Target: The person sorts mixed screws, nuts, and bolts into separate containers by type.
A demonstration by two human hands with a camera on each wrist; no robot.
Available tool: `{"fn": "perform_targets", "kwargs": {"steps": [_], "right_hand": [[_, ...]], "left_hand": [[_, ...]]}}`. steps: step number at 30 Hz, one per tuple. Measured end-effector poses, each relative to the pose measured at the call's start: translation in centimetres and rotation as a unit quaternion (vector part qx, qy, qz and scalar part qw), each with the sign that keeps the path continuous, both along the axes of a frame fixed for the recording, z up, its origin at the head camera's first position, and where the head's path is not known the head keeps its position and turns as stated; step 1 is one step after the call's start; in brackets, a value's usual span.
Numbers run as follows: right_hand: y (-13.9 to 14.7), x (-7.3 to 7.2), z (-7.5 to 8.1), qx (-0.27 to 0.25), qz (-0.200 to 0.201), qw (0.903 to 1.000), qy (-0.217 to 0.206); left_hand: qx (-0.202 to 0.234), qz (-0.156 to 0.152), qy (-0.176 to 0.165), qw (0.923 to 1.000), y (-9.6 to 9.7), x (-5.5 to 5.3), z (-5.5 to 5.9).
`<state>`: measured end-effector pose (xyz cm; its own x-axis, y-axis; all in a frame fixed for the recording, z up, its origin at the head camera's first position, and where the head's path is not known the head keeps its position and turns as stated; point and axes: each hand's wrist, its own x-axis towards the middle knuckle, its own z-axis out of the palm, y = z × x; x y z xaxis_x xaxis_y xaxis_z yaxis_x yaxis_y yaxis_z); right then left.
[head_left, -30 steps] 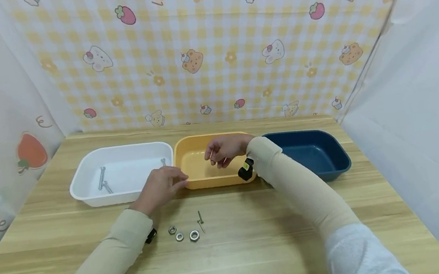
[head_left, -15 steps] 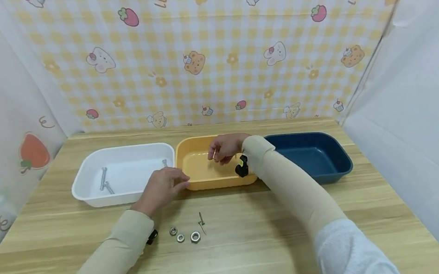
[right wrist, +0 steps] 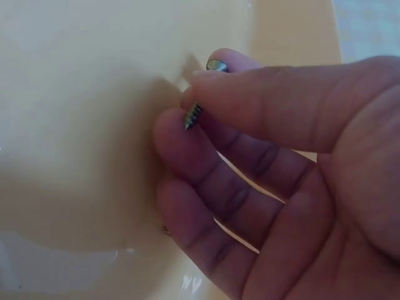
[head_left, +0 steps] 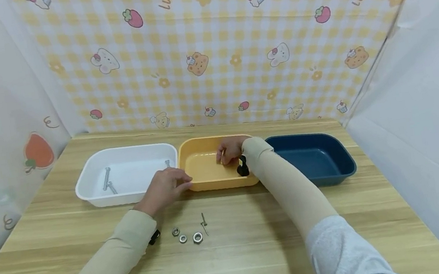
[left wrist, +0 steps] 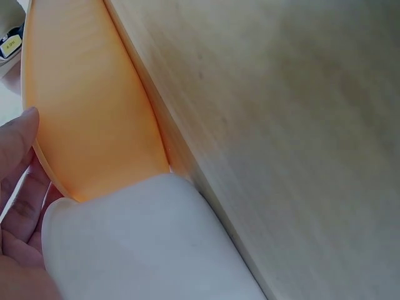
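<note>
My right hand (head_left: pixel 231 149) is inside the yellow tray (head_left: pixel 213 184), in the middle of the table. Thumb and fingertips pinch a small screw (right wrist: pixel 193 115); its pointed threaded end and its round head show on either side of the thumb in the right wrist view. My left hand (head_left: pixel 163 188) holds the near left corner of that tray, the thumb (left wrist: pixel 25 128) on the outer side of the rim and the fingers behind it. In the left wrist view, the white tray (left wrist: pixel 144 244) meets the yellow one right beside these fingers.
Left of the yellow tray, the white tray holds several long bolts (head_left: pixel 106 178). A dark blue tray (head_left: pixel 311 161) stands to the right. Nearer on the wooden table lie three nuts (head_left: pixel 197 238) and two small screws (head_left: pixel 203 219). A patterned cloth (head_left: pixel 231 37) hangs behind.
My right hand has shifted slightly to the right within the yellow tray, the screw in its fingers. The left hand stays at the tray's corner. The head view has shifted a little.
</note>
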<state>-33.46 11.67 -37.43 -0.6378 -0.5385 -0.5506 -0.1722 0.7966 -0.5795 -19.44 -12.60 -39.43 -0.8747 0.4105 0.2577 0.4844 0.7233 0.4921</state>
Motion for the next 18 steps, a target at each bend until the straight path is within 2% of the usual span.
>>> {"fn": "perform_targets", "kwargs": {"steps": [10, 18], "right_hand": [[-0.18, 0.36, -0.21, 0.007, -0.015, 0.9998, 0.011], [0.11, 0.26, -0.47, 0.012, -0.004, 0.9997, 0.019]], "left_hand": [[0.003, -0.007, 0.011, 0.9999, -0.01, -0.03, 0.10], [0.006, -0.007, 0.012, 0.9999, -0.08, -0.07, -0.18]]}}
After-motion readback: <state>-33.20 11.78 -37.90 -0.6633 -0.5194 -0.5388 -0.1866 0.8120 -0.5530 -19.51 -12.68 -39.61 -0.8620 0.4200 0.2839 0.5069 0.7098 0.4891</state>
